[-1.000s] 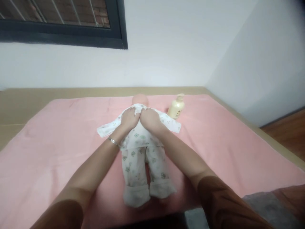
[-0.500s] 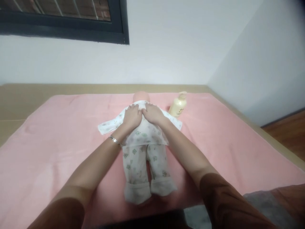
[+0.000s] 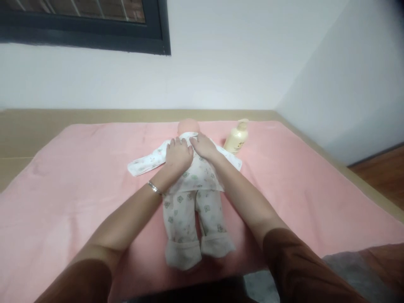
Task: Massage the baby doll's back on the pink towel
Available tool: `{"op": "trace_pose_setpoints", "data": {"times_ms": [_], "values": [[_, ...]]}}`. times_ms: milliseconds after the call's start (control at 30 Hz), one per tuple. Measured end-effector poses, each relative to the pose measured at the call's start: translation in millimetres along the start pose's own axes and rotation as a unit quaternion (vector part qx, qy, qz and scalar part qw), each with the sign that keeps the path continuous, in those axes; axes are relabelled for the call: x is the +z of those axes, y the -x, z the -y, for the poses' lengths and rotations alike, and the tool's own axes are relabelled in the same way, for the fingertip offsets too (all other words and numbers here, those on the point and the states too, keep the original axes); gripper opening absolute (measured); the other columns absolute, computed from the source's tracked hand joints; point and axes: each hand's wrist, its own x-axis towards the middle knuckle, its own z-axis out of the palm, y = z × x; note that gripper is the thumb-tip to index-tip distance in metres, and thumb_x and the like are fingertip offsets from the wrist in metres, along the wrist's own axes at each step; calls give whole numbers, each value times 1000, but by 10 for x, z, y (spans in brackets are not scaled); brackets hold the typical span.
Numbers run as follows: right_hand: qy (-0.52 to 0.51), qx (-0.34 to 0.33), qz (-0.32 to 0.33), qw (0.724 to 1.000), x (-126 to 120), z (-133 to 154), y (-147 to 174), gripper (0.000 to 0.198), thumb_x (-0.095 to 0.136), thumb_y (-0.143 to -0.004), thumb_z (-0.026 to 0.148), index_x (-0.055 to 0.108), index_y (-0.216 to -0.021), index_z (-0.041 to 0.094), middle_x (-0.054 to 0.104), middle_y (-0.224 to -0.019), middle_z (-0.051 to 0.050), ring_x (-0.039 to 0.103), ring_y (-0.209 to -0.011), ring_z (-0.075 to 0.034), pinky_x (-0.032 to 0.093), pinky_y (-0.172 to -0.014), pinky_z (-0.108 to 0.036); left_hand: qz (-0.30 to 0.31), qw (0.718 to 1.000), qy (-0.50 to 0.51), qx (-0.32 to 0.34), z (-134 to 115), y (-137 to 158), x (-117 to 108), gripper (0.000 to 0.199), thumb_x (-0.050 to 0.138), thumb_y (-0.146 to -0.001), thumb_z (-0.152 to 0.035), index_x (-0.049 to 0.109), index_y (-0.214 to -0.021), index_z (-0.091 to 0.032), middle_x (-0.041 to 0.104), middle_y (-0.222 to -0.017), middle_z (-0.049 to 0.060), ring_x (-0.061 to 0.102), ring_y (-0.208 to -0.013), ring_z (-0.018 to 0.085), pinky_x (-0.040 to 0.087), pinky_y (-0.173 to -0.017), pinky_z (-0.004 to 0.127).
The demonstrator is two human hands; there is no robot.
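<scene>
A baby doll (image 3: pixel 197 179) lies stretched out on a pink blanket (image 3: pixel 78 168), its bald head (image 3: pixel 188 126) at the far end and its face not visible. It wears a white printed top and matching trousers (image 3: pixel 179 214) with turned-up cuffs. My left hand (image 3: pixel 179 155) rests flat on the left side of its upper back, fingers spread. On the right side, by the shoulder, lies my right hand (image 3: pixel 203 146), palm down with the thumb pointing inward. Neither hand grasps anything. The doll's sleeves reach out to both sides.
A pale yellow pump bottle (image 3: pixel 236 139) stands on the blanket beyond the doll's right sleeve. Behind the blanket runs a tan edge (image 3: pixel 126 116) against a white wall (image 3: pixel 221 75). A dark-framed window (image 3: pixel 158 29) is at upper left, and wooden floor (image 3: pixel 381 176) shows at far right.
My left hand has shifted slightly to the right on the doll's back. My right hand has slid a little towards the neck and shoulder. The doll and bottle stay in place.
</scene>
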Motion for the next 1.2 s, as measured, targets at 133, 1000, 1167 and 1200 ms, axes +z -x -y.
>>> {"op": "trace_pose_setpoints", "data": {"times_ms": [133,1000,1167,1200], "values": [[39,-14,4,999,10,15,18,54,27,-104,41,56,-130,4,58,-139,-23,56,-125,-29,40,-106,-38,11,1000,18,-6,67,-70,30,41,36,-96,-29,60,-124,-10,61,-132,21,52,-130,36,40,-112,52],[58,-9,-31,998,161,25,-12,69,26,-103,49,41,-147,-1,45,-153,-25,42,-142,-33,30,-118,-42,-23,993,103,-53,327,-242,159,40,28,-98,-33,65,-95,-18,71,-110,15,65,-106,31,49,-95,44],[55,-10,-28,998,156,18,-34,67,27,-103,50,44,-144,0,47,-151,-25,46,-139,-32,32,-116,-42,-26,997,71,-22,238,-176,97,38,30,-98,-28,66,-104,-16,71,-111,15,64,-109,30,49,-98,42],[52,-12,-24,998,143,12,-43,65,28,-102,49,46,-143,1,49,-150,-25,47,-137,-32,33,-115,-42,-25,998,60,-6,200,-146,83,38,31,-97,-26,65,-107,-16,71,-114,15,63,-111,30,48,-99,43]]}}
